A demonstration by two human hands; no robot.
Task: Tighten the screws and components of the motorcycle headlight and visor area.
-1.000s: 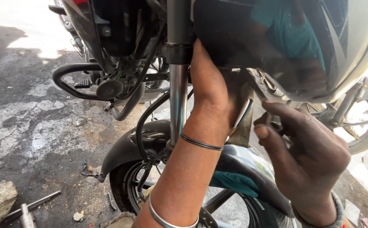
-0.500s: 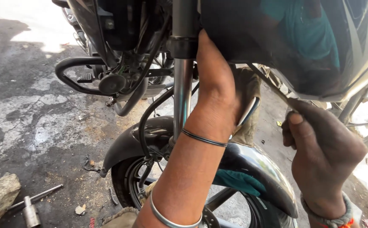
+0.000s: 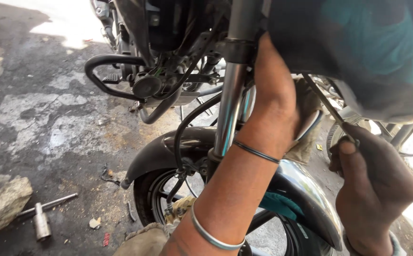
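Under the glossy headlamp cowl (image 3: pixel 358 52), left hand (image 3: pixel 275 106) fingers hidden, right hand (image 3: pixel 377 185) fingers clamped on thin metal screwdriver (image 3: pixel 327 106), chrome fork tube (image 3: pixel 230 104) beside.

The left hand's (image 3: pixel 275 102) fingers vanish behind the headlight housing (image 3: pixel 358 52), perhaps gripping something unseen

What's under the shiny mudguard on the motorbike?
Under the front mudguard sits the black front wheel, with spokes and a teal cloth. The left forearm covers the wheel's middle.

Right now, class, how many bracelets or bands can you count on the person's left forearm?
2: a thin black band round the wrist, near the chrome fork tube, and a silver metal bangle lower down the forearm. Others may be hidden out of frame.
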